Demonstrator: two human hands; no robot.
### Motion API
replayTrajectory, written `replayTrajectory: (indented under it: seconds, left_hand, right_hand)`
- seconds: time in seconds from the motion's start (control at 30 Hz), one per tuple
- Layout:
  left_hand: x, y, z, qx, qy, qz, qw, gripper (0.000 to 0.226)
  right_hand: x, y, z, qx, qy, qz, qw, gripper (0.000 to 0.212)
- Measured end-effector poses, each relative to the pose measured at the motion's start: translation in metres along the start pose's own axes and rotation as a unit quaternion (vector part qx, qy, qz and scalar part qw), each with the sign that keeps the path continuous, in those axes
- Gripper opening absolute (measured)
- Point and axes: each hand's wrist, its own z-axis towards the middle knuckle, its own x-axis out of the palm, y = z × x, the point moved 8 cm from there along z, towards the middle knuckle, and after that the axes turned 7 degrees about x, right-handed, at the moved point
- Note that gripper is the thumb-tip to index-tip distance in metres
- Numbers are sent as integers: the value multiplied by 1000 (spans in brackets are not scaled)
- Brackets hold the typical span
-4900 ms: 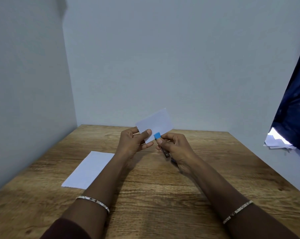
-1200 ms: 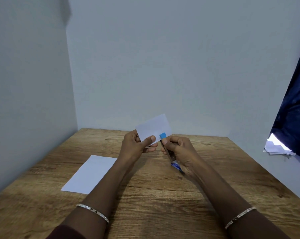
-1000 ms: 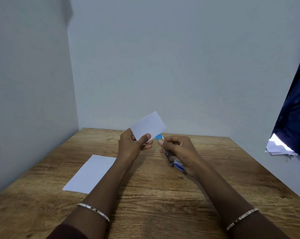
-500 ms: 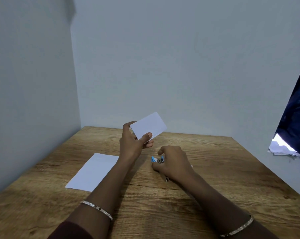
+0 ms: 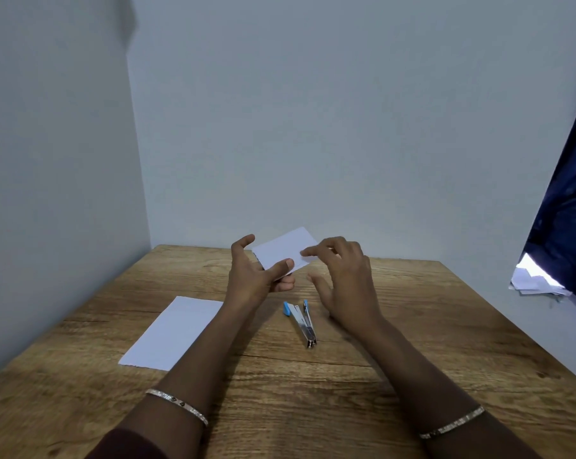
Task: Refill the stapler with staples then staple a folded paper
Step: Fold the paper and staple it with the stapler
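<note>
Set down mid-table, stapler (image 5: 301, 321); right hand (image 5: 344, 279) open, fingertips reaching folded paper (image 5: 285, 251) pinched in left hand (image 5: 258, 276), stapling seemingly done, staple unseen.

Your left hand (image 5: 256, 276) pinches the folded paper (image 5: 285, 251) above the tabletop (image 5: 412, 326), thumb on its near edge. Your right hand (image 5: 346, 279) is spread, its fingers (image 5: 309, 251) touching the paper's right end. The blue stapler (image 5: 301, 321) lies below, with a white sheet (image 5: 174, 331) to its left.
</note>
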Motion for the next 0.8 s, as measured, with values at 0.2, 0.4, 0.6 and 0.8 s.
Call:
replayTrajectory:
  seconds: [0.2,0.4,0.6,0.8]
  left_hand:
    - [10,1,-3,-29,34,-52,998,69]
    - [-1,-21,0,121,-20,204,971,44]
    - [9,-29,-3,179,36,282,942,17]
    - [9,-17,-2,115,36,224,967,7]
  right_hand:
    - [1,0,1,-13,-3,40,999,3]
    - [3,-7,2,22,7,72,997,6]
    - [0,-3,4,27,16,111,993,12]
    - [6,-11,4,84,62,161,981,22]
